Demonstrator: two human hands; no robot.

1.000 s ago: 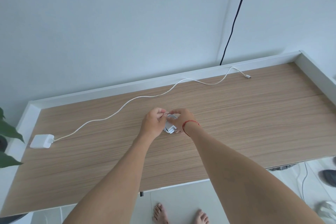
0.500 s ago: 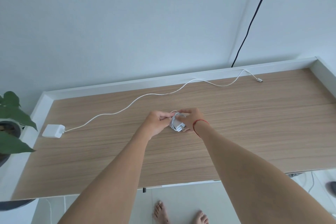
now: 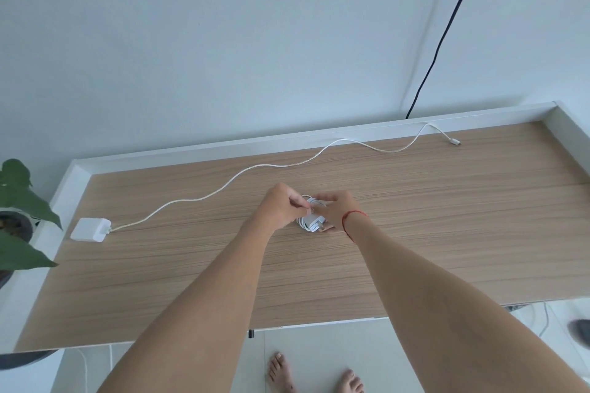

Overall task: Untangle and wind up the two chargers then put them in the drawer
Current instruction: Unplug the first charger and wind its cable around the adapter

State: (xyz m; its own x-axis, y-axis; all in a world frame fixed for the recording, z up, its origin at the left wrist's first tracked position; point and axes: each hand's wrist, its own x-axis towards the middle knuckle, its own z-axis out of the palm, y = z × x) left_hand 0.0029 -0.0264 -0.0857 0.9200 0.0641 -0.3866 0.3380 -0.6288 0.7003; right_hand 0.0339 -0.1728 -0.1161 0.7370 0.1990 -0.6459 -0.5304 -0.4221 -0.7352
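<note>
Finishing wind of first charger, by look, at worktop centre. Right hand grips coil; left hand pinches cable tip. Next likely: tuck end in, keep coil tight. Second charger lies unwound, left to far right. Drawer unseen. White wall, black cord, plant left, tiled floor.

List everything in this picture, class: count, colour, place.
wound charger: one, white, mid-desk, in both hands
unwound charger: one, white, brick at desk's left, cable stretched to far right
desk: one, wood with white rim
wall cable: one, black, behind desk
plant: one, green, left edge
bracelet: one, red, right wrist
left hand: pinches wound charger's cable end
right hand: holds wound charger
feet: two, bare, on floor
</note>
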